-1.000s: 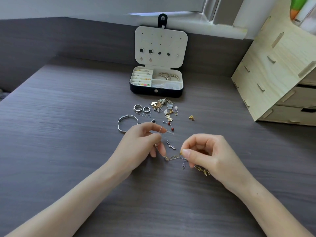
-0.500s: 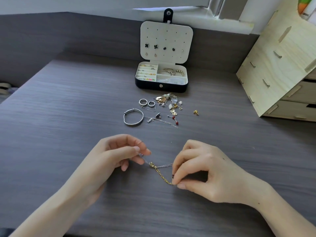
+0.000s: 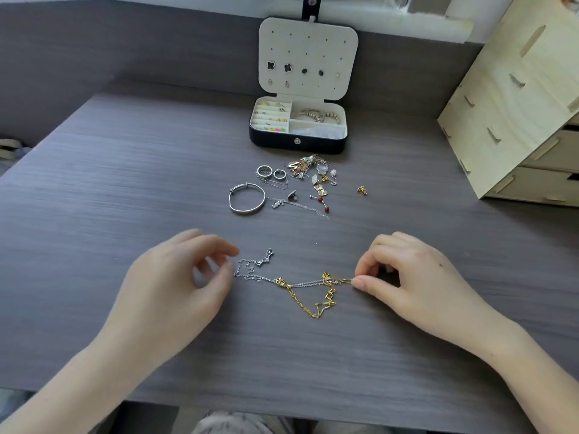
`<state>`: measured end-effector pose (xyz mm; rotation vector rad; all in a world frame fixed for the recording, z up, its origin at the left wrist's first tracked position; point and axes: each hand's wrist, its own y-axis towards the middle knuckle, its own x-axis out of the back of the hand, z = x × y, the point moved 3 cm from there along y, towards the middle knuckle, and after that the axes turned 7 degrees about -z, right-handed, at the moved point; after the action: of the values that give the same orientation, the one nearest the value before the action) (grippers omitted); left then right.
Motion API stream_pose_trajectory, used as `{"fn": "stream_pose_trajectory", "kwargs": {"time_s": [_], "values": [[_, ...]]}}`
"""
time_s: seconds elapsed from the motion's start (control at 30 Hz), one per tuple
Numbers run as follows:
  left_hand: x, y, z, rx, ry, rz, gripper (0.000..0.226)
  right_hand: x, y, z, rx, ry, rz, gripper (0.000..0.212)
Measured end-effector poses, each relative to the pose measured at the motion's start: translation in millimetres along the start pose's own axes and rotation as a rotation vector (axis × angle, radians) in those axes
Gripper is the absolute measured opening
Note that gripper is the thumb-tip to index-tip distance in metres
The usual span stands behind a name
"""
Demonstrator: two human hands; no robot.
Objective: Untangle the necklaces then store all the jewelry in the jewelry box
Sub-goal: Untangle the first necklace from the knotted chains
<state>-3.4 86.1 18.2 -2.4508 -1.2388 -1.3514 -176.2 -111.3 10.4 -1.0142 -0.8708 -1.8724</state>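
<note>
A silver necklace point(image 3: 253, 267) and a gold necklace point(image 3: 315, 303) lie tangled together on the grey table between my hands. My right hand point(image 3: 416, 283) pinches the right end of the tangle between thumb and forefinger. My left hand point(image 3: 185, 283) rests with loosely curled fingers, its thumb tip beside the silver chain's slack left end, holding nothing. The open jewelry box point(image 3: 297, 142) stands at the back of the table, with earrings on its lid and pieces in its compartments. Loose jewelry lies in front of it: a silver bangle point(image 3: 246, 198), two rings point(image 3: 264, 170) and a tangled pile point(image 3: 308, 166).
A pale wooden drawer unit point(image 3: 517, 104) stands at the right rear. A gold earring point(image 3: 362, 190) lies alone right of the pile, and red-bead studs point(image 3: 322, 203) beside a thin silver pendant chain point(image 3: 282, 202). The table's front edge runs just below my forearms.
My hands have moved apart and lowered the tangle, which now lies stretched on the table. My left hand has loosened off the silver chain. The right hand keeps its pinch.
</note>
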Motion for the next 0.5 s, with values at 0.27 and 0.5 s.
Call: {"fn": "stream_pose_trajectory", "kwargs": {"time_s": [0.27, 0.5], "values": [[-40.0, 24.4, -19.3, -0.291, 0.019, 0.353, 0.009, 20.1, -15.5, -7.7, -0.076, -0.19, 0.09, 0.013], [-42.2, 22.2, -16.3, -0.299, -0.028, 0.31, 0.005, 3.9, 9.8, 30.0, 0.055, -0.002, 0.015, 0.015]]}}
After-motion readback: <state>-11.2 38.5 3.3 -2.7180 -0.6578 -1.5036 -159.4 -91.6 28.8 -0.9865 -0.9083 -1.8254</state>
